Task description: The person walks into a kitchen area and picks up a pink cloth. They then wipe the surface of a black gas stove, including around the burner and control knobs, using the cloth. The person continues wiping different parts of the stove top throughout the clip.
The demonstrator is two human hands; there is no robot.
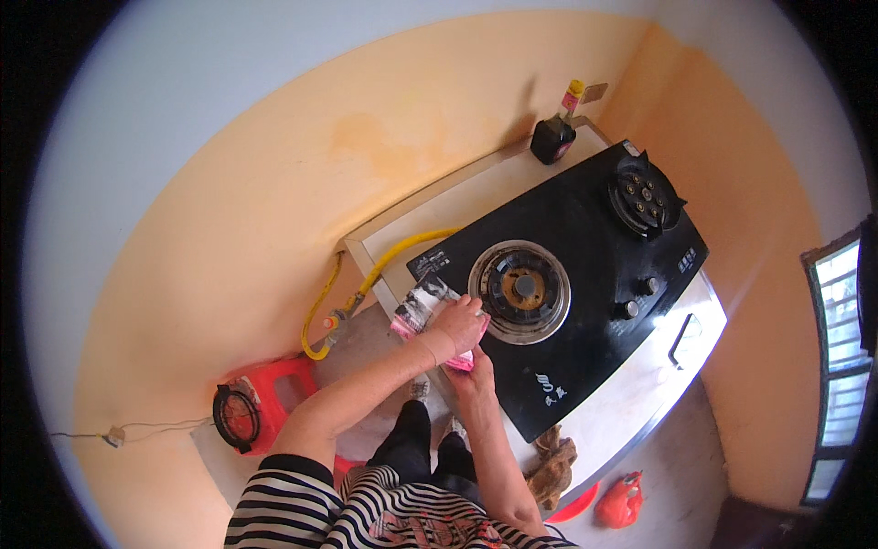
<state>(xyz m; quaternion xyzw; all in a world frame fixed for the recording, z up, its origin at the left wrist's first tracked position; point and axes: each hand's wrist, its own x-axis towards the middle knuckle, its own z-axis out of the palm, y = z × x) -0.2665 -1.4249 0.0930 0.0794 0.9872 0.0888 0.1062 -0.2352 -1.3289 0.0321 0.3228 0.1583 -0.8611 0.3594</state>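
A folded pink-and-white cloth (432, 302) with dark smudges is between my hands, over the left edge of the black glass gas stove (549, 226). My left hand (458, 326) lies across its top with the fingers curled onto it. From below, my right hand (475, 374) grips the cloth's near pink end. Right beside them is the near burner (525, 287), its metal ring stained and its centre rusty brown, with no pan support on it. The far burner (645, 192) carries its black pan support. Two metal knobs (631, 309) sit along the stove's front side.
A yellow gas hose (405, 241) runs from the stove to a valve (336, 322) by the wall. A dark sauce bottle (554, 137) stands behind the stove. A black pan support (236, 418) rests on a red plastic stool (274, 398). A brown rag (552, 470) hangs at the counter's edge; a red bag (619, 501) lies on the floor.
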